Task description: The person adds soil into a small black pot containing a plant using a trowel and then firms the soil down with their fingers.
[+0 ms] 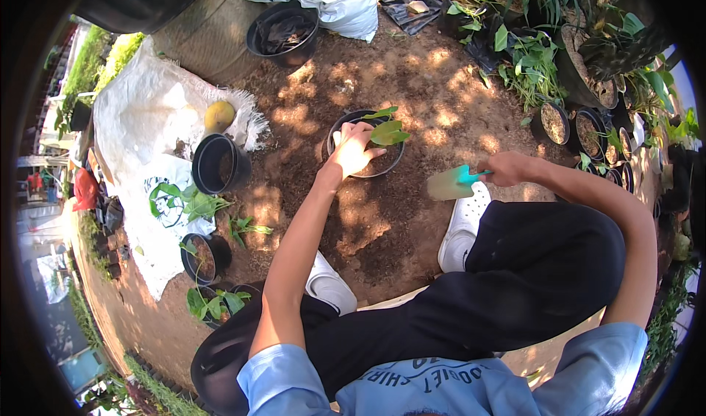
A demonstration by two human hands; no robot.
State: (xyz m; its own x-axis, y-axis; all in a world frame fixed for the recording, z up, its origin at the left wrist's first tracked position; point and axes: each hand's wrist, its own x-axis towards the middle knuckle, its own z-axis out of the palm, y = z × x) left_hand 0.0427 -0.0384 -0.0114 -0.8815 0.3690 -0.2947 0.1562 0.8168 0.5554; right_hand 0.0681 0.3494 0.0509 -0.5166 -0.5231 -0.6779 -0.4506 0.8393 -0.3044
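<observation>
In front of me a black plastic pot point(398, 161) of soil stands on the ground, with a green leafy cutting point(389, 133) leaning over its right side. My left hand point(353, 147) reaches into this pot, its fingers down by the cutting's base. The fingertips are hidden, so whether they grip the stem does not show. Out to the right, my right hand point(507, 169) grips the handle of a garden trowel point(449, 183). Its teal-and-tan blade points left, above the ground and apart from the pot.
To the left, an empty black pot point(220, 165) and a yellowish fruit point(219, 116) sit by a white woven sack point(143, 107). Loose leafy cuttings point(245, 228) lie nearby. A wide black pot point(284, 34) stands ahead. Potted plants point(590, 134) crowd the right. White clogs point(331, 286) flank the work spot.
</observation>
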